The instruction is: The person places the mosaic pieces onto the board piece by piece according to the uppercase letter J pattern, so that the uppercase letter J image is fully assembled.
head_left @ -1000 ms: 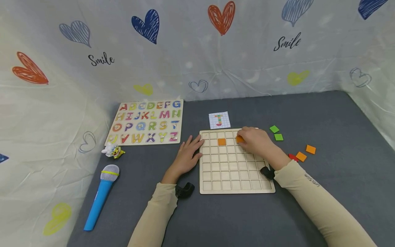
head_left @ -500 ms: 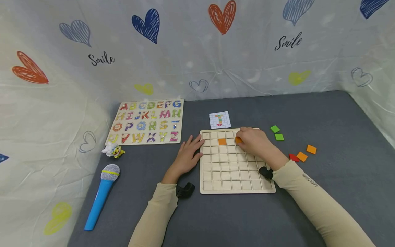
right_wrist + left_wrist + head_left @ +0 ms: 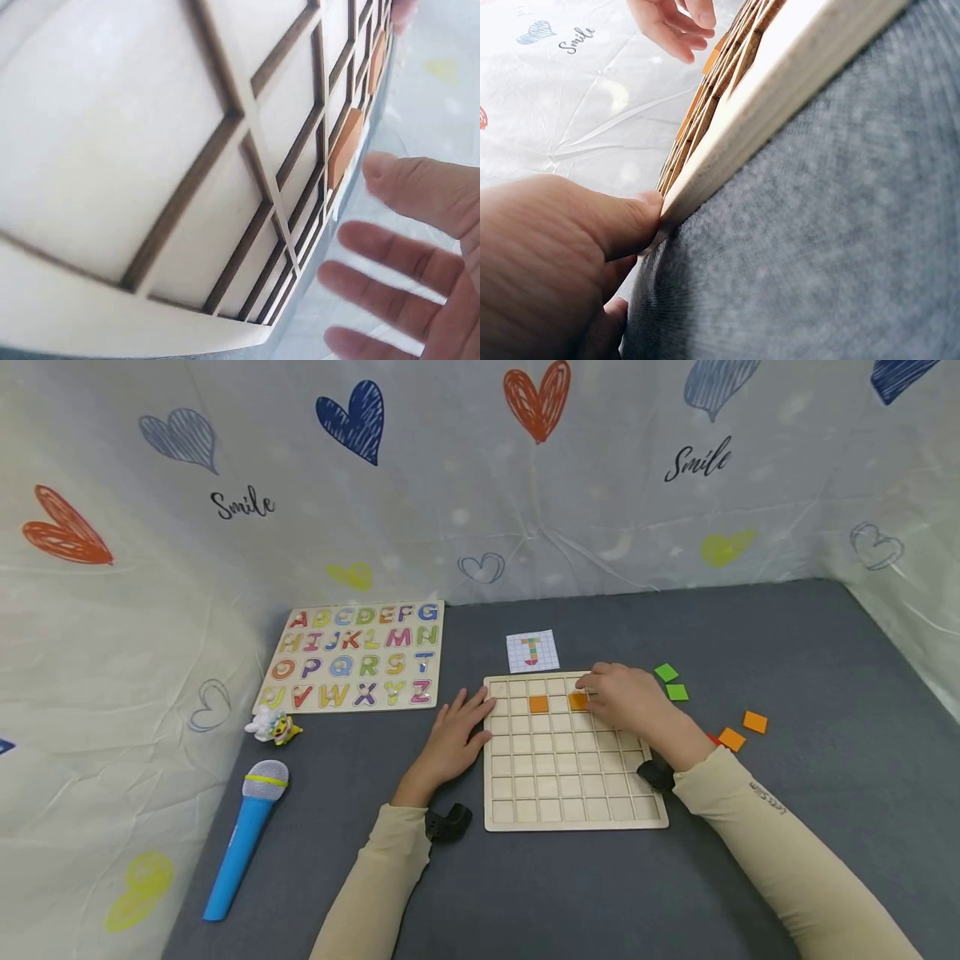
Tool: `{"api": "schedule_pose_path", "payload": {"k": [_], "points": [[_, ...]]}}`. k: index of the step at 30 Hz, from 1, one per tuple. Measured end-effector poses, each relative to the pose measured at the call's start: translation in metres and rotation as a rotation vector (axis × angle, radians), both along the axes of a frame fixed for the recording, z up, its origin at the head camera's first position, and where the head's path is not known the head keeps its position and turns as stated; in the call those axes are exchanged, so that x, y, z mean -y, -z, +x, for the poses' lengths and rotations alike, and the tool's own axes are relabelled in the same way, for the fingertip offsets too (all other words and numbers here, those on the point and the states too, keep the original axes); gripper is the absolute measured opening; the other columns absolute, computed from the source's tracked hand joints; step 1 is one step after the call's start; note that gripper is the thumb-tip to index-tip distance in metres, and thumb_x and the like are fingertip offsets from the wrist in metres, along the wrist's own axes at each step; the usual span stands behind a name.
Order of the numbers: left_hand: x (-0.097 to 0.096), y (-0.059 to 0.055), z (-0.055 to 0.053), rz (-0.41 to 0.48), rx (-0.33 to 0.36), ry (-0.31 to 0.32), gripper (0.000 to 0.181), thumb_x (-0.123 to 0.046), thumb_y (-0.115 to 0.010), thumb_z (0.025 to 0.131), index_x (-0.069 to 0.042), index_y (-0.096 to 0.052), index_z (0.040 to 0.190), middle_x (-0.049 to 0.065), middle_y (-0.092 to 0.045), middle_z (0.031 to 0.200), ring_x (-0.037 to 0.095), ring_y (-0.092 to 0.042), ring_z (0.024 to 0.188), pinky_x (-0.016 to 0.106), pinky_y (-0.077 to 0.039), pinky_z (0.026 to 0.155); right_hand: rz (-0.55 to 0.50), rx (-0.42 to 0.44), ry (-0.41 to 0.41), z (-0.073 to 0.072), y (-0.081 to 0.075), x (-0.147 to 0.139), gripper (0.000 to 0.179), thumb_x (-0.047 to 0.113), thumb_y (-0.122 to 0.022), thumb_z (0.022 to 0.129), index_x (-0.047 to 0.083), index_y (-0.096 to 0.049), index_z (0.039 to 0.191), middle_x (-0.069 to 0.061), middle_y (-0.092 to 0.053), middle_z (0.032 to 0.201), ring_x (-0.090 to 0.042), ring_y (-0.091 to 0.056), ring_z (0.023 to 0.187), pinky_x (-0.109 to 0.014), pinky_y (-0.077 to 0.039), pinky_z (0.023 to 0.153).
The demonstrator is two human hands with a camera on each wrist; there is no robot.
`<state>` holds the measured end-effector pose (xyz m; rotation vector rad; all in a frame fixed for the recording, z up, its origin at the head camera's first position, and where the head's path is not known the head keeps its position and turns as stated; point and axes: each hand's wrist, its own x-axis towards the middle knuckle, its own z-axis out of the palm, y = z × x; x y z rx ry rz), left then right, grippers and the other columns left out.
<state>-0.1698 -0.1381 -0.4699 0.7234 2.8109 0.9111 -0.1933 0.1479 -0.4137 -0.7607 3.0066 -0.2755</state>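
The wooden grid board (image 3: 548,787) lies on the dark grey cloth. My left hand (image 3: 448,745) rests at its left edge with fingers spread; in the left wrist view the thumb (image 3: 634,217) touches the rim. One orange square tile (image 3: 538,704) sits in a cell near the top left. A second orange tile (image 3: 577,702) lies in a cell of the same row, partly covered by my right hand (image 3: 628,700). In the right wrist view, thumb and fingers are apart and hold nothing, just off that tile (image 3: 345,150).
Two green tiles (image 3: 677,692), orange tiles (image 3: 755,722) and a partly hidden red tile (image 3: 714,739) lie right of the board. A pattern card (image 3: 532,652) lies behind it. Leftward are an alphabet board (image 3: 352,656), small toy figures (image 3: 283,729) and a blue toy microphone (image 3: 243,847).
My right hand has let go of the second orange tile and drawn slightly to the right, leaving it in its cell. The left hand has stayed in place.
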Motion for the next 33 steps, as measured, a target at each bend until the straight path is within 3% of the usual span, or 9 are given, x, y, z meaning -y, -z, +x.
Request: {"api": "schedule_pose_path", "payload": {"k": [6,13,18,24,33], "points": [[0.000,0.000,0.000,0.000,0.003,-0.002,0.051,-0.021,-0.051,0.095,-0.014,-0.037,0.143,0.004,-0.024,0.151,0.027,-0.009,0.141,0.053,-0.005,0.109,-0.018,0.007,-0.083,0.000,-0.001,0.006,0.023,0.012,-0.072,0.080,0.014,-0.072,0.102,-0.003,-0.060,0.093,-0.019,-0.058,0.080,-0.034,-0.048,0.063],[0.000,0.000,0.001,0.000,0.005,0.001,0.050,-0.022,-0.051,0.095,-0.014,-0.037,0.143,0.003,-0.023,0.151,0.026,-0.008,0.141,0.053,-0.005,0.110,-0.013,0.017,-0.068,0.000,0.003,0.006,0.016,0.013,-0.070,0.081,0.015,-0.072,0.097,-0.001,-0.059,0.092,-0.018,-0.057,0.079,-0.034,-0.048,0.063],[0.001,-0.001,0.000,-0.001,0.002,-0.002,0.050,-0.021,-0.051,0.095,-0.013,-0.038,0.143,0.004,-0.024,0.151,0.027,-0.009,0.141,0.053,-0.005,0.109,-0.047,0.050,0.012,-0.002,-0.002,-0.013,0.024,0.014,-0.068,0.083,0.011,-0.069,0.107,-0.006,-0.060,0.102,-0.022,-0.060,0.086,-0.035,-0.049,0.062],[-0.001,-0.001,0.000,0.004,-0.010,0.005,0.050,-0.020,-0.052,0.095,-0.012,-0.038,0.142,0.006,-0.025,0.151,0.030,-0.010,0.140,0.055,-0.006,0.109,-0.003,0.037,0.136,-0.001,-0.006,-0.062,0.030,0.013,-0.069,0.082,0.005,-0.065,0.111,-0.014,-0.058,0.108,-0.026,-0.059,0.082,-0.036,-0.047,0.054],[0.000,0.000,0.000,-0.001,0.001,0.002,0.050,-0.021,-0.051,0.095,-0.014,-0.037,0.143,0.004,-0.024,0.151,0.028,-0.009,0.141,0.053,-0.005,0.109,0.054,0.106,0.199,0.003,-0.002,-0.106,0.030,0.011,-0.070,0.081,0.000,-0.065,0.108,-0.017,-0.058,0.102,-0.032,-0.058,0.087,-0.047,-0.048,0.069]]}}
